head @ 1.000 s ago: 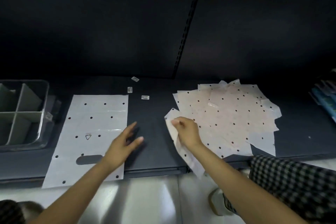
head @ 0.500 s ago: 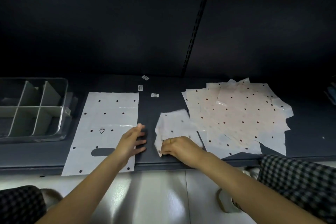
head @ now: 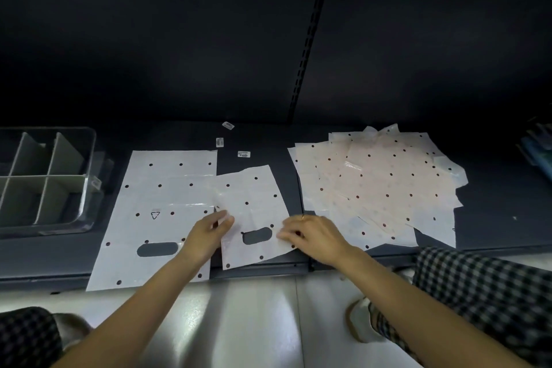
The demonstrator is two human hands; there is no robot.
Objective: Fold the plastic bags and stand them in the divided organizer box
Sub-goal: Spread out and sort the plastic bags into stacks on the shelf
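Observation:
A white dotted plastic bag (head: 251, 197) lies spread on the dark shelf, its handle hole toward me, its left edge overlapping a larger flat dotted bag (head: 155, 197). My left hand (head: 209, 236) pinches the small bag's left edge. My right hand (head: 313, 236) rests on its lower right corner with fingers curled on the plastic. A loose pile of dotted bags (head: 382, 185) lies to the right. The clear divided organizer box (head: 86, 185) stands at the far left with nothing in its compartments.
Three small barcode stickers (head: 243, 154) lie on the shelf behind the bags. The shelf's front edge (head: 268, 270) runs under my wrists, with shiny floor below. Dark items (head: 537, 143) sit at the far right. Checked trousers show at both lower corners.
My right hand pulled one bag out of the pile and leftward. It now lies unfolded flat between both hands, partly over the large bag, and my left hand has taken its left edge.

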